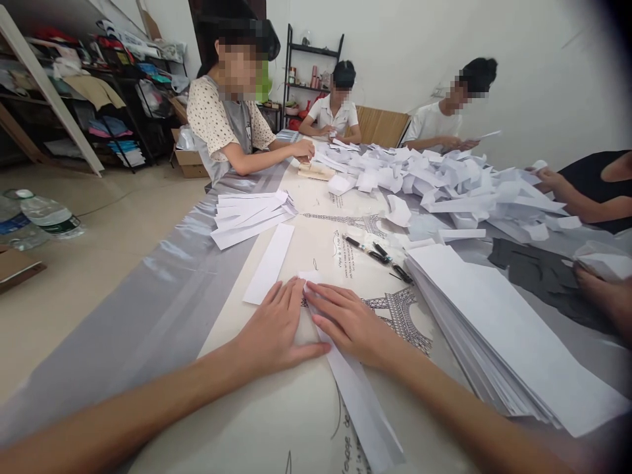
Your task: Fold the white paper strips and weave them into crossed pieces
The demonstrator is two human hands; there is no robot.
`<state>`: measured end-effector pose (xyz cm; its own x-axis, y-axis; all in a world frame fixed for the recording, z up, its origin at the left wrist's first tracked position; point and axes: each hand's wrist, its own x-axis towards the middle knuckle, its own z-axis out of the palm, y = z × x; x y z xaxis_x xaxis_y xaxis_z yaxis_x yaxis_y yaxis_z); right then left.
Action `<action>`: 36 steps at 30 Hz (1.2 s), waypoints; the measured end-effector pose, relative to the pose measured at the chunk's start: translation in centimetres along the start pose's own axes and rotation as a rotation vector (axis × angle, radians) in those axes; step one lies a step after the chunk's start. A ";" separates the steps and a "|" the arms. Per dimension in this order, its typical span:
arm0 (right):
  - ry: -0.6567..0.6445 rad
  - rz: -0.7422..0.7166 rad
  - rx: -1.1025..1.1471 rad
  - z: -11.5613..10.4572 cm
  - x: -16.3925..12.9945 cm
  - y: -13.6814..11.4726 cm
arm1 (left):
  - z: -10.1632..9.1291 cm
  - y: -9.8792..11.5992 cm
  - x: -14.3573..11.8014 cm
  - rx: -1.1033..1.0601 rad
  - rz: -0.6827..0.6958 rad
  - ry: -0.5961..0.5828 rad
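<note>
A long white paper strip lies lengthwise in front of me on the table, its far end under my fingers. My left hand rests on the strip's left side, fingers stretched forward and its thumb across the paper. From the right, my right hand lays its spread fingers on the same strip, the fingertips close to those of the left. Just beyond my left hand is a flat paper strip. Farther off, several narrow folded strips lie fanned out.
A thick stack of paper sheets stands right of my right arm, with pens beside it. A large heap of folded paper pieces covers the far right. Several people sit around the printed tablecloth. Plastic bottles stand on the floor, left.
</note>
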<state>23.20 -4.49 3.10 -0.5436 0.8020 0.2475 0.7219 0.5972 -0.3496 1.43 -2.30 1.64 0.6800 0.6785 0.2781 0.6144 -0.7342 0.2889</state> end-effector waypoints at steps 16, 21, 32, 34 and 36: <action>0.038 0.004 -0.058 1.1 -0.3 -0.3 | -0.4 0.2 0.0 0.006 -0.029 0.021; 0.056 0.010 -0.035 1.1 -0.4 -0.3 | -0.1 0.1 0.0 0.042 -0.020 0.006; 0.039 0.006 -0.055 1.2 -0.3 -0.3 | 0.1 0.1 0.0 0.001 -0.063 0.045; 0.031 0.020 -0.061 1.2 -0.2 -0.5 | 0.1 0.2 0.1 0.010 -0.063 0.043; 0.023 0.032 -0.067 1.2 -0.2 -0.7 | 0.1 0.2 0.1 0.023 -0.061 0.035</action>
<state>22.31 -5.07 2.17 -0.5103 0.8202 0.2585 0.7660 0.5702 -0.2968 1.63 -2.36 1.64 0.6264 0.7224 0.2929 0.6639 -0.6913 0.2853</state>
